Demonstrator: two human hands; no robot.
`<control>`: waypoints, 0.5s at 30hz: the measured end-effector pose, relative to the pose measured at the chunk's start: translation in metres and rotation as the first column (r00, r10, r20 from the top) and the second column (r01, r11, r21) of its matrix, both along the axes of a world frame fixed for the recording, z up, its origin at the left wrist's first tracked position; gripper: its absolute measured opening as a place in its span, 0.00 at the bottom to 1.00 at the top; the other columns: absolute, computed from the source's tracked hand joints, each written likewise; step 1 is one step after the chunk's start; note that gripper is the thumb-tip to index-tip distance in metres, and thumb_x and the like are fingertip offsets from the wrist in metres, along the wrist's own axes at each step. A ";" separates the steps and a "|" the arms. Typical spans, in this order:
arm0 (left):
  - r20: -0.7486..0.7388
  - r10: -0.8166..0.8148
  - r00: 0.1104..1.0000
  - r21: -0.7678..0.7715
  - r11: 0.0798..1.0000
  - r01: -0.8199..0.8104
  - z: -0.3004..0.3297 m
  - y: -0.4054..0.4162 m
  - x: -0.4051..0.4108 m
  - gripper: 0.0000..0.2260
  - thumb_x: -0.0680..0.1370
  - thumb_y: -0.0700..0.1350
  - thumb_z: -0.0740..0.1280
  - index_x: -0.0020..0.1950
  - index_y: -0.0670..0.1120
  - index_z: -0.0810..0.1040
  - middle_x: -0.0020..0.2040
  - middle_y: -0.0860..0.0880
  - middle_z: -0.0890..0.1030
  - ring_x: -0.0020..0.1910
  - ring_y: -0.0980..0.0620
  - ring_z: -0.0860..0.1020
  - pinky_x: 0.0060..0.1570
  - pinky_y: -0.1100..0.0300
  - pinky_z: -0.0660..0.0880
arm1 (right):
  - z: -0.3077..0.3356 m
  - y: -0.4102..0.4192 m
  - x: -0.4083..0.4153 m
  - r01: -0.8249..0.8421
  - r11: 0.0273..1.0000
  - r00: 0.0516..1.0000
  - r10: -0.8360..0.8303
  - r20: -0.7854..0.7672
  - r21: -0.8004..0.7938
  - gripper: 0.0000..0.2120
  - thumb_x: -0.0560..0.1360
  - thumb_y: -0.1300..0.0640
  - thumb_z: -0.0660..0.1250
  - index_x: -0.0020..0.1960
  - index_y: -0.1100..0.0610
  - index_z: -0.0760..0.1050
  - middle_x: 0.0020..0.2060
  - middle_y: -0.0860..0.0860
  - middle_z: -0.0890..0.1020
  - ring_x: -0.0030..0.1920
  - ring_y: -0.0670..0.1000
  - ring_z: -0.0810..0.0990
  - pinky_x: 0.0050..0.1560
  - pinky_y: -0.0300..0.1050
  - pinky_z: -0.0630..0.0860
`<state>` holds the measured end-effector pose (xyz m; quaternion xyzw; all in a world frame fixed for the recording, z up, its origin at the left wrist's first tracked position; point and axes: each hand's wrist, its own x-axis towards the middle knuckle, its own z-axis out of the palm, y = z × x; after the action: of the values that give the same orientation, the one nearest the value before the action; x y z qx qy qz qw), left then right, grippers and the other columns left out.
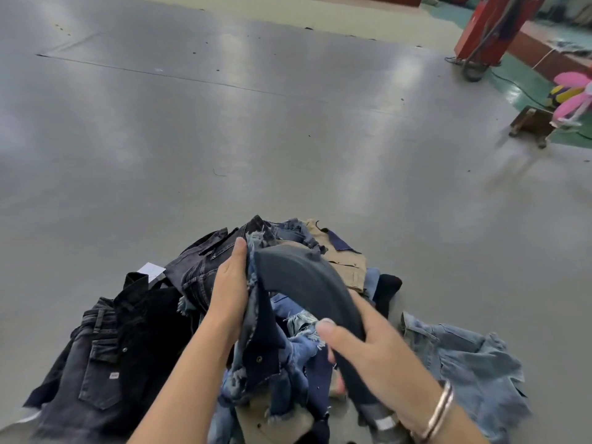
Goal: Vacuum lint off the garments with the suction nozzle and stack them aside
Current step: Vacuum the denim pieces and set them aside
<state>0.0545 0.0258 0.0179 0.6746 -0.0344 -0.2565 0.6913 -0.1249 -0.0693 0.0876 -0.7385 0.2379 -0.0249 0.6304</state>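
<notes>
A heap of denim garments (298,347) lies on the grey floor right below me. My right hand (368,350) grips a dark curved suction nozzle (307,283), its wide mouth pressed against a frayed dark blue denim piece (262,341). My left hand (229,286) holds the frayed edge of that piece up against the nozzle, thumb along the cloth. Black and dark grey jeans (102,363) lie at the left of the heap. A light blue denim garment (464,357) lies apart at the right. A tan garment (346,261) sits at the heap's far side.
The grey floor (224,129) stretches wide ahead and to the left. A red machine post (493,24) with cables stands far right. A small wooden stool (535,123) and a pink fan-like object (573,94) sit at the right edge on green flooring.
</notes>
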 end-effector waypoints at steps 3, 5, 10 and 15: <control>-0.027 -0.073 0.997 -0.003 0.997 0.073 -0.003 -0.005 -0.001 0.19 0.79 0.60 0.58 0.36 0.59 0.85 0.32 0.51 0.83 0.34 0.57 0.82 0.34 0.61 0.74 | -0.007 0.006 0.011 0.097 0.995 0.995 -0.098 0.019 0.023 0.05 0.73 0.45 0.68 0.46 0.35 0.74 0.31 0.46 0.80 0.27 0.47 0.78 0.31 0.39 0.75; -0.039 -0.112 0.993 -0.016 0.994 0.112 -0.004 -0.006 -0.004 0.18 0.81 0.57 0.59 0.36 0.60 0.84 0.30 0.52 0.82 0.30 0.58 0.81 0.32 0.61 0.73 | -0.008 0.006 0.020 0.180 0.984 0.982 -0.180 0.053 -0.007 0.05 0.74 0.47 0.68 0.48 0.39 0.75 0.31 0.43 0.80 0.29 0.44 0.78 0.35 0.41 0.75; -0.058 -0.092 0.994 -0.024 0.996 0.091 -0.004 -0.001 -0.008 0.21 0.78 0.63 0.57 0.36 0.58 0.84 0.33 0.49 0.84 0.37 0.47 0.83 0.44 0.49 0.78 | 0.002 -0.016 0.028 0.334 0.941 0.937 -0.337 0.091 0.046 0.06 0.75 0.51 0.67 0.49 0.51 0.73 0.29 0.51 0.77 0.24 0.51 0.77 0.24 0.41 0.75; -0.054 0.121 0.991 0.083 0.990 -0.117 -0.004 -0.005 0.005 0.23 0.80 0.62 0.55 0.47 0.48 0.83 0.46 0.46 0.85 0.49 0.45 0.82 0.53 0.49 0.76 | -0.002 -0.008 0.006 0.094 0.991 0.996 -0.094 -0.008 0.093 0.05 0.73 0.47 0.68 0.45 0.36 0.74 0.29 0.48 0.80 0.25 0.51 0.78 0.26 0.40 0.75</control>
<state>0.0592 0.0209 0.0139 0.6946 0.0364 -0.2356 0.6788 -0.1188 -0.0769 0.0860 -0.6962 0.2746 -0.0420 0.6619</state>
